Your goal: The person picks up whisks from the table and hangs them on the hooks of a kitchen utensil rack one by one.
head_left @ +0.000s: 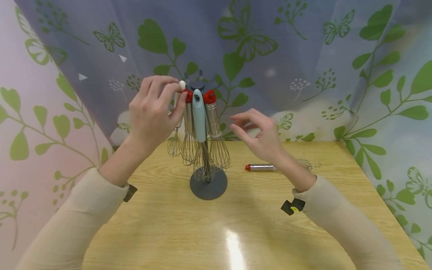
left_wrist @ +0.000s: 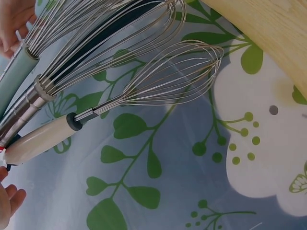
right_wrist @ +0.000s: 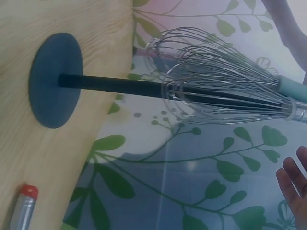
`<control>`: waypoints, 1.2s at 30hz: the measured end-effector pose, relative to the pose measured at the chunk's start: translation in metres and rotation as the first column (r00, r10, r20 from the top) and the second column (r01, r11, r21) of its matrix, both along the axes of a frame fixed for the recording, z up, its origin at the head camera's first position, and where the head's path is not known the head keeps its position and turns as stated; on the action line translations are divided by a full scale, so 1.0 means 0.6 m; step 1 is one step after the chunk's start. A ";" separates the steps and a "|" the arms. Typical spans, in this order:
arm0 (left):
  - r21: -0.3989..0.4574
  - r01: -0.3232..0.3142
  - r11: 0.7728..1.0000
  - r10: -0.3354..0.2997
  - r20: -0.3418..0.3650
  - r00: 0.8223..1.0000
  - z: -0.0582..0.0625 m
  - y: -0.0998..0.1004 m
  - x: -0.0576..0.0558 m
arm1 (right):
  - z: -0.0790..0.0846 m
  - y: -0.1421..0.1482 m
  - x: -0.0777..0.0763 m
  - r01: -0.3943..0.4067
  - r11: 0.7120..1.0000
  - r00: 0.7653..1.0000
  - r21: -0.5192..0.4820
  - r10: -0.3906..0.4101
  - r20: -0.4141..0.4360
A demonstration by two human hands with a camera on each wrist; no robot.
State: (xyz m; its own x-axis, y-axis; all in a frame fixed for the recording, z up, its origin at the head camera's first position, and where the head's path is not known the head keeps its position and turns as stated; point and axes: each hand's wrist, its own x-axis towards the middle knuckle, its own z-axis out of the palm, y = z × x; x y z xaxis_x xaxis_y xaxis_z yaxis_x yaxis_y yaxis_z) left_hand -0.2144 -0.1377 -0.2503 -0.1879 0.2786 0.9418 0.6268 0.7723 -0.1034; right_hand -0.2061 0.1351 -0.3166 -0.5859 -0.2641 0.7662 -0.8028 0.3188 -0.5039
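A dark rack with a round base (head_left: 208, 189) bears several hanging whisks. The cream-handled whisk (left_wrist: 45, 141) hangs at the left side, its wires pointing down. My left hand (head_left: 153, 108) pinches the top end of that handle between thumb and fingers; the fingertips (left_wrist: 10, 203) are partly cut off in the left wrist view. Beside it hang a red-topped steel-handled whisk (head_left: 189, 116), a pale blue-handled whisk (head_left: 199, 118) and another red-topped whisk (head_left: 213, 118). My right hand (head_left: 260, 133) is to the right of the rack, fingers loosely bent, apart from the whisks and holding nothing.
Another red-ended steel whisk (head_left: 261, 167) lies on the wooden table (head_left: 162, 225) right of the base, partly hidden by my right forearm. A curtain (head_left: 303, 67) with leaves and butterflies hangs behind the table. Unused hooks (head_left: 199, 80) show at the rack's top.
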 end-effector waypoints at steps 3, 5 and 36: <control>0.003 0.002 1.000 -0.002 0.002 1.000 0.000 0.000 0.001 | -0.016 0.009 0.000 0.004 0.999 1.000 0.032 -0.004 0.017; 0.002 0.003 1.000 -0.003 0.002 1.000 0.000 0.001 0.001 | -0.025 0.015 -0.001 0.004 0.999 1.000 0.050 -0.005 0.027; -0.001 -0.012 1.000 0.012 0.024 1.000 0.001 0.002 0.005 | -0.119 0.107 -0.032 -0.044 0.912 0.955 0.407 -0.081 0.285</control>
